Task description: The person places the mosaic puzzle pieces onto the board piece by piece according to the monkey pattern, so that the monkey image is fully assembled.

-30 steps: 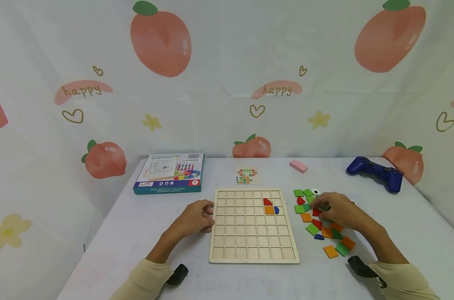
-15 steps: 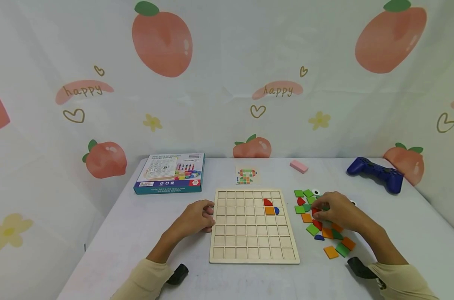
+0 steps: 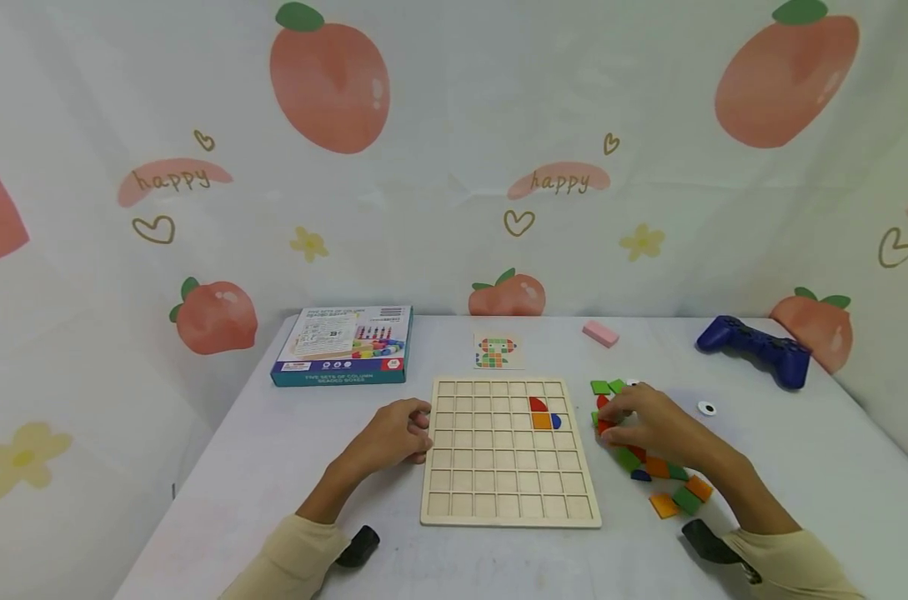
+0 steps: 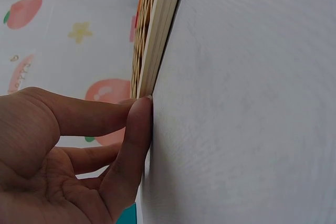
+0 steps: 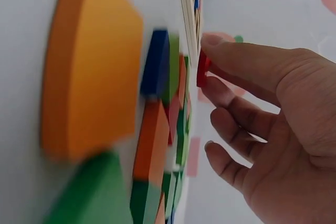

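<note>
The wooden grid board lies on the table. On it sit a red quarter-round tile, an orange square tile and a blue half-round tile. At the board's left edge is my left hand, thumb and index fingertips gripping that edge in the left wrist view. My right hand pinches a red tile between thumb and index finger, raised above loose tiles right of the board. Its other fingers are loosely bent. The hand hides part of the pile in the head view.
Loose green squares, orange tiles and a blue half-round lie to the right. A round eye tile is beyond. Behind stand a pattern card, a pink eraser-like block, a boxed set and a game controller.
My right hand has picked a red tile from the pile and moved left with it toward the board, uncovering the eye tile. My left hand stays at the board's edge.
</note>
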`<state>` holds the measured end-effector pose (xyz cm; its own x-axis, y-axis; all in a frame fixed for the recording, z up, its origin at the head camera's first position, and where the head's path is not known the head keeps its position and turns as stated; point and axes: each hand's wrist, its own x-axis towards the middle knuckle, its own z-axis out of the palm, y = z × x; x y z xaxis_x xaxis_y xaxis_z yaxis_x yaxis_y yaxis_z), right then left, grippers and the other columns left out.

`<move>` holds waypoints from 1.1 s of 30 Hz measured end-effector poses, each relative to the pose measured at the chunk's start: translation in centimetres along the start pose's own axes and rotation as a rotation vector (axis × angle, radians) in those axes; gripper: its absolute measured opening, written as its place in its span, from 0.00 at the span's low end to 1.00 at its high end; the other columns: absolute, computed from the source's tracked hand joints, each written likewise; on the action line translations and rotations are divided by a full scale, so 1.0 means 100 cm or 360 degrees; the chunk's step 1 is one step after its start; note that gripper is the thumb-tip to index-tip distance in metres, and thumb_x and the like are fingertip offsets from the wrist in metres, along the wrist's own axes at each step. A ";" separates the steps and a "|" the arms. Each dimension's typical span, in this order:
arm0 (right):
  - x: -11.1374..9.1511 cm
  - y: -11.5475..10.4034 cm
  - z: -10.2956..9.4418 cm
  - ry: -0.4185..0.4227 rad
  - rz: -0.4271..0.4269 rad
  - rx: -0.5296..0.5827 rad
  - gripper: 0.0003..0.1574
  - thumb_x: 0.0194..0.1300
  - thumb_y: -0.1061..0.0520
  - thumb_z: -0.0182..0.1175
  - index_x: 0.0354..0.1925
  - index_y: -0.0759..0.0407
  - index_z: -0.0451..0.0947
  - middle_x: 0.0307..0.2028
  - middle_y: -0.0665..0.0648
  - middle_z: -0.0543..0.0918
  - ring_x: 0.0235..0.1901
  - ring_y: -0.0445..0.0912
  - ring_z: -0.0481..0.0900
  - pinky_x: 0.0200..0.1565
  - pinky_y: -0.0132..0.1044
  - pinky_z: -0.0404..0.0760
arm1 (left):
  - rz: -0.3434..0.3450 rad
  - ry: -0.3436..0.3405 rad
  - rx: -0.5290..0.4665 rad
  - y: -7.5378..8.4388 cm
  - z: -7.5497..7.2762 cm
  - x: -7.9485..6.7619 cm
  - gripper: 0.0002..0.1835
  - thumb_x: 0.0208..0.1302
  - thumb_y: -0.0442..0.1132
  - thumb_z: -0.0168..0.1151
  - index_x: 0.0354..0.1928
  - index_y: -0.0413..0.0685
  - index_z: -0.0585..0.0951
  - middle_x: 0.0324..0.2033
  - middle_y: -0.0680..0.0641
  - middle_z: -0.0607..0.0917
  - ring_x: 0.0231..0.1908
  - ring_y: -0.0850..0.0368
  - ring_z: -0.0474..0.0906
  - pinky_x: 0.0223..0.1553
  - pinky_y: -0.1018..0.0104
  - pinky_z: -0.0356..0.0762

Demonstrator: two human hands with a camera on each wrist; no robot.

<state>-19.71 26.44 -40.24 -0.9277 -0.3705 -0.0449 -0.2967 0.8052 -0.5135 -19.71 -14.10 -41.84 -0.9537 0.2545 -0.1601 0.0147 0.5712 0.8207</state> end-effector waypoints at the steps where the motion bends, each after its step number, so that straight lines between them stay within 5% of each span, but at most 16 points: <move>1: 0.001 -0.001 0.002 0.0002 -0.0028 -0.0013 0.16 0.66 0.49 0.74 0.50 0.52 0.91 0.48 0.51 0.86 0.49 0.50 0.75 0.50 0.47 0.81 | 0.0001 -0.0002 0.0003 0.000 0.000 0.000 0.28 0.63 0.28 0.70 0.65 0.31 0.77 0.45 0.45 0.82 0.38 0.55 0.80 0.38 0.64 0.89; 11: 0.016 -0.022 0.013 0.0011 -0.0275 -0.0054 0.16 0.66 0.48 0.74 0.50 0.51 0.91 0.41 0.43 0.84 0.46 0.46 0.75 0.49 0.45 0.77 | -0.0008 0.0000 0.0015 0.001 0.000 0.000 0.28 0.64 0.28 0.69 0.66 0.31 0.77 0.44 0.45 0.81 0.38 0.55 0.80 0.39 0.64 0.89; 33: 0.037 -0.054 0.032 -0.0110 -0.0343 -0.0008 0.13 0.65 0.51 0.75 0.47 0.51 0.91 0.43 0.45 0.85 0.49 0.47 0.74 0.49 0.40 0.78 | -0.0009 0.0011 0.0045 0.001 0.001 0.000 0.28 0.65 0.28 0.69 0.66 0.31 0.77 0.44 0.45 0.82 0.39 0.55 0.80 0.39 0.64 0.89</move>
<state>-20.79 19.28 -40.41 -0.8250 -0.5650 0.0069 -0.4878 0.7060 -0.5134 -19.68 -13.99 -41.78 -0.9558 0.2462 -0.1609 0.0178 0.5947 0.8038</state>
